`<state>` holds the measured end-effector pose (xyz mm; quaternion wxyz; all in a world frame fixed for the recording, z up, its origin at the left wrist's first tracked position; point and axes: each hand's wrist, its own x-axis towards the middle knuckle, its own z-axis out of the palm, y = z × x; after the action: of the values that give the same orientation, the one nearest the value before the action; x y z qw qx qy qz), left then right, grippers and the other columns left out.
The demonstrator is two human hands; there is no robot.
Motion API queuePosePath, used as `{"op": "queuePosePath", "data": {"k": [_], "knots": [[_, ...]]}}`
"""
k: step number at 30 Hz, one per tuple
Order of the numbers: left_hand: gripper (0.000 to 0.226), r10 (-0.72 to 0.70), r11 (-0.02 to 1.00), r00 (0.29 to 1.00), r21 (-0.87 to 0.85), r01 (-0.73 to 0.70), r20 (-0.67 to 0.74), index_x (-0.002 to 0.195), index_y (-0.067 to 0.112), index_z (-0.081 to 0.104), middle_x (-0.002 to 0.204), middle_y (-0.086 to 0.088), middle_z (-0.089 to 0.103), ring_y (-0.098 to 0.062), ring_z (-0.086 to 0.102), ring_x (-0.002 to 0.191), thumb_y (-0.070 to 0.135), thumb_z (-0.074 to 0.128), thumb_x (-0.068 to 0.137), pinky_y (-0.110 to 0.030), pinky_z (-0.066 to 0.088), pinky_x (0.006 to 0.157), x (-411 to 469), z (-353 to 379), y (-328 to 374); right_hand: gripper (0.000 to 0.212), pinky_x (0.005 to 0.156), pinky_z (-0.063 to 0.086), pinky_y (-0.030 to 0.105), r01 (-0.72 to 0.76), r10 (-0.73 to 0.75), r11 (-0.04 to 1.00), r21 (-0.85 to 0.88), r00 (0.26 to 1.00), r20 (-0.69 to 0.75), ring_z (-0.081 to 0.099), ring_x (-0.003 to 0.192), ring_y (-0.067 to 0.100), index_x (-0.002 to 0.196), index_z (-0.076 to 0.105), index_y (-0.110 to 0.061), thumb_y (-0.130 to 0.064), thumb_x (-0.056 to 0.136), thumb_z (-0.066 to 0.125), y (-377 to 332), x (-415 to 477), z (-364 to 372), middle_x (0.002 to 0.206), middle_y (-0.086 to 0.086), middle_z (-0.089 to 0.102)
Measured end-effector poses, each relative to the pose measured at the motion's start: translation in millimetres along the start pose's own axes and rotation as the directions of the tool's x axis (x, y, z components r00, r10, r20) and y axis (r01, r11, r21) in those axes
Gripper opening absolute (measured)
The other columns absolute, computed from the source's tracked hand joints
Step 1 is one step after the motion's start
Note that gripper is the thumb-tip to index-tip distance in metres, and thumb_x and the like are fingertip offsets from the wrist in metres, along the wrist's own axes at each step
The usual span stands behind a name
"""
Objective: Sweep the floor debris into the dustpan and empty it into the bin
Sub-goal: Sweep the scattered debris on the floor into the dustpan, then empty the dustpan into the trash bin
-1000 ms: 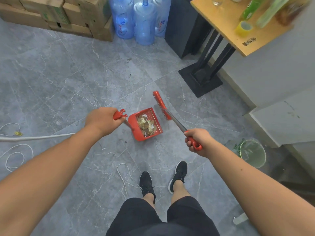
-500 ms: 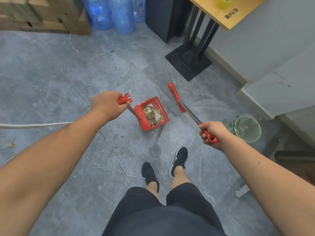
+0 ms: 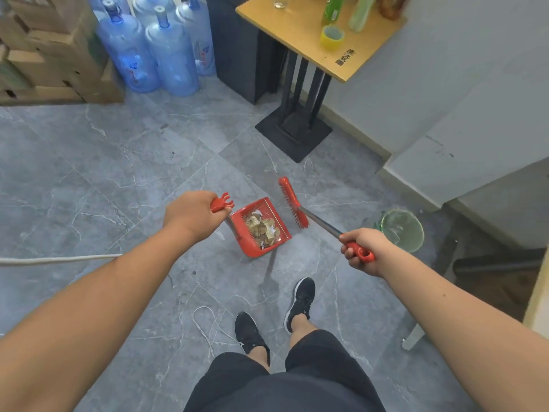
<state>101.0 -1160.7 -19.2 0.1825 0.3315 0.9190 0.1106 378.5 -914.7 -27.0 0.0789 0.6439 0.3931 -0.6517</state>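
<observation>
My left hand [image 3: 190,214] grips the red comb-ended handle of a long-handled red dustpan [image 3: 248,249], which hangs above the grey floor. Brownish and white debris [image 3: 263,228] lies inside the pan. My right hand [image 3: 364,251] holds the red grip of a broom [image 3: 292,202] with a metal shaft and a red brush head, raised just right of the pan. A bin [image 3: 402,230] lined with a green bag stands on the floor to the right, beside my right hand.
A black-based table [image 3: 303,40] with bottles and a tape roll stands ahead. Blue water jugs [image 3: 169,55] and cardboard boxes [image 3: 53,55] line the far wall. A white rope [image 3: 59,259] and loose string [image 3: 208,325] lie on the floor at left. My feet in black shoes [image 3: 300,301] are below.
The dustpan and broom have stayed in my hands while I moved toward the right. The view tilted back up, and the bin now sits closer to my right hand.
</observation>
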Motion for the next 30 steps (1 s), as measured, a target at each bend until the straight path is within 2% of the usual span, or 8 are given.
{"op": "queuePosePath", "data": {"k": [8,14,19,22,26,30], "knots": [[0.046,0.157,0.987,0.988,-0.032,-0.157,-0.001,0.064,0.020,0.052,0.062,0.003,0.057,-0.026,0.056,0.063,0.056,0.061,0.090,-0.031,0.037,0.054,34.0,-6.5,90.3,0.008,0.034,0.031,0.016,0.048,-0.042,0.986,0.161,0.998,-0.042,0.045,0.037,0.011,0.097,0.053,-0.004,-0.003,0.090,0.058,-9.2,-19.5,-48.3,0.067,0.012,0.052],[0.047,0.263,0.964,0.965,-0.032,-0.264,-0.021,0.067,0.020,0.056,0.062,0.005,0.055,-0.023,0.050,0.062,0.058,0.057,0.093,-0.033,0.034,0.054,52.5,-19.1,175.8,0.011,0.040,0.028,0.017,0.117,-0.093,0.966,0.232,0.990,-0.109,0.044,0.040,0.015,0.092,0.053,-0.007,-0.005,0.088,0.062,-13.9,-41.3,-107.6,0.067,0.013,0.052],[0.032,0.389,0.919,0.920,-0.049,-0.390,-0.041,0.075,0.026,0.059,0.066,0.010,0.055,-0.023,0.056,0.071,0.055,0.065,0.090,-0.032,0.034,0.058,62.2,-21.7,251.3,0.018,0.047,0.026,0.020,0.216,-0.177,0.940,0.265,0.970,-0.164,0.043,0.041,0.015,0.082,0.052,-0.008,-0.003,0.084,0.069,-22.5,-52.2,-154.8,0.062,0.011,0.047],[0.025,0.433,0.899,0.900,-0.046,-0.435,-0.043,0.079,0.031,0.060,0.070,0.013,0.058,-0.021,0.057,0.074,0.053,0.067,0.089,-0.031,0.034,0.058,64.3,-18.7,297.5,0.023,0.044,0.025,0.018,0.237,-0.186,0.925,0.296,0.964,-0.189,0.043,0.039,0.014,0.075,0.050,-0.009,0.003,0.082,0.069,-27.5,-55.1,-182.6,0.057,0.007,0.044],[0.015,0.468,0.882,0.883,-0.049,-0.469,-0.039,0.086,0.033,0.063,0.077,0.013,0.066,-0.018,0.062,0.076,0.047,0.067,0.088,-0.031,0.038,0.059,70.4,-12.2,357.2,0.023,0.049,0.028,0.022,0.257,-0.178,0.911,0.323,0.951,-0.252,0.044,0.041,0.015,0.079,0.051,-0.009,0.007,0.077,0.067,-33.8,-56.9,-225.6,0.064,0.010,0.046],[0.014,0.524,0.852,0.851,0.019,-0.524,-0.034,0.088,0.031,0.064,0.076,0.012,0.068,-0.017,0.063,0.074,0.045,0.066,0.088,-0.030,0.040,0.057,79.2,-8.7,413.5,0.019,0.045,0.029,0.020,0.278,-0.168,0.885,0.373,0.939,-0.300,0.042,0.045,0.015,0.078,0.053,-0.007,0.009,0.075,0.064,-36.0,-53.9,-275.2,0.066,0.012,0.049]]}}
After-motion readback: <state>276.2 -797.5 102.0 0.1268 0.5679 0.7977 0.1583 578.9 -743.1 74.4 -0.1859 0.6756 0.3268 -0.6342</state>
